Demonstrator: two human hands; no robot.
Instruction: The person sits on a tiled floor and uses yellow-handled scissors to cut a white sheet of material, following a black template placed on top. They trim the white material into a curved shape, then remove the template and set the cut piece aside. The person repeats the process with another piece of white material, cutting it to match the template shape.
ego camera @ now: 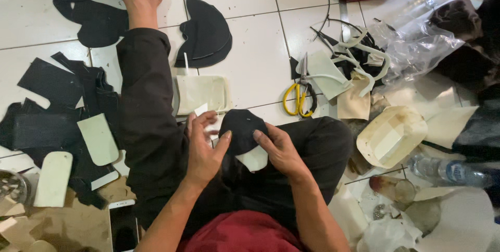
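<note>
Black fabric piece (242, 127) between both hands (237, 153).

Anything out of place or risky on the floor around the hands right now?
Yellow-handled scissors lie loose on the tile floor beside the knee, among offcuts. A clear plastic bottle lies on its side at right. Both hands, left hand and right hand, hold the black fabric piece.

So the floor (250, 59) is white tile and there's stuff all over it. Black fabric pieces (52, 106) piled on the left with a couple of cream panels (98, 138) on top, a curved black piece (207, 35) up the middle, yellow-handled scissors (299, 95) right of center, then a clear plastic bag (422, 48), a plastic bottle (448, 171) and a phone (124, 226) at the bottom left.
</note>
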